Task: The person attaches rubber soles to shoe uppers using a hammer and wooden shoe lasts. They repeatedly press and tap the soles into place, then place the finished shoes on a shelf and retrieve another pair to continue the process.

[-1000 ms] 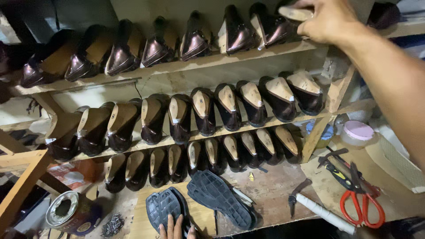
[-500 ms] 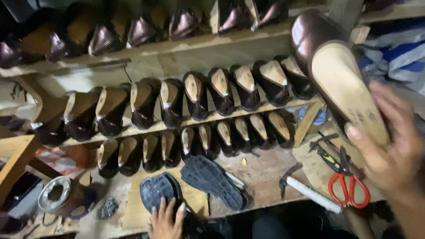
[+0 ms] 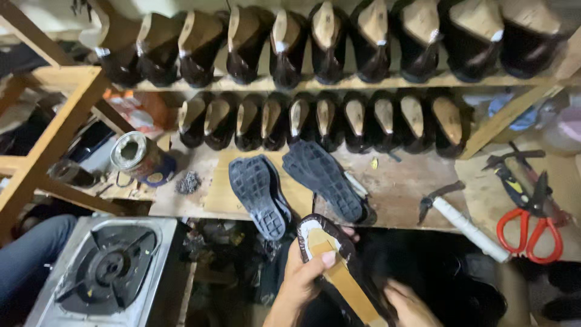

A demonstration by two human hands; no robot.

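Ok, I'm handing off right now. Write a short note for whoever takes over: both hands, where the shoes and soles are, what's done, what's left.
Left hand: grips the toe end of a dark shoe held sole side up, thumb on its tan insole.
Right hand: at the heel end of the same shoe, low in view; grip unclear.
Two black rubber soles lie tread up on the wooden bench, none attached to the held shoe.
Other unsoled shoes fill the shelf rows behind.
Hammer and red scissors lie untouched on the right.
Left: the held shoe has no outsole.
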